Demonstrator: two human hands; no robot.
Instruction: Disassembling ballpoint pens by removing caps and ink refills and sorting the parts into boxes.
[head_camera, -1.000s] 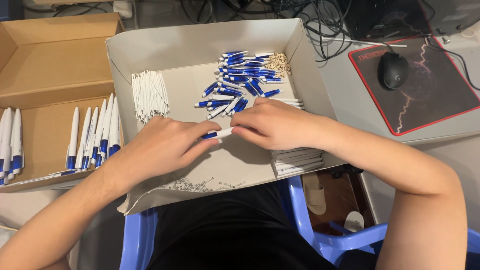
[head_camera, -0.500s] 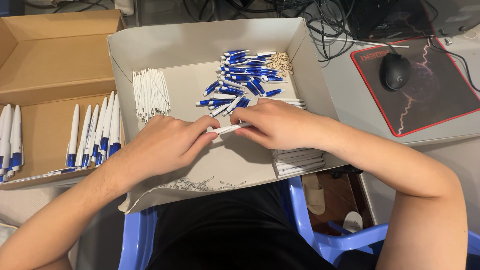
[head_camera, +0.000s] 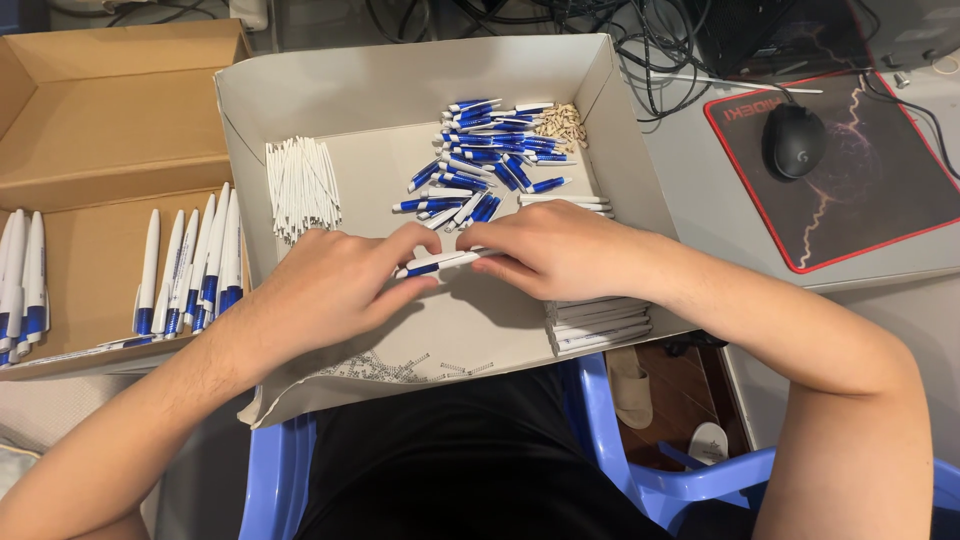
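Note:
Both hands meet over the grey cardboard tray (head_camera: 300, 75) on one white and blue pen (head_camera: 437, 264). My left hand (head_camera: 340, 285) pinches its left end between thumb and fingers. My right hand (head_camera: 560, 250) grips its right end. Behind the hands lies a heap of blue and white pen parts (head_camera: 490, 155), with a bundle of thin white refills (head_camera: 300, 185) to the left and a small pile of tan springs (head_camera: 560, 125) at the back right. White pen barrels (head_camera: 600, 320) are stacked under my right wrist.
A brown cardboard box (head_camera: 110, 110) on the left holds rows of finished white and blue pens (head_camera: 195, 265). At right, a black mouse (head_camera: 795, 140) sits on a red-edged mouse pad (head_camera: 900, 190). Cables (head_camera: 680, 40) run behind the tray. A blue plastic chair (head_camera: 620, 470) is below.
The pen between my hands has lengthened as its two parts came together. Both hands stayed in place over the tray, fingers shifting slightly.

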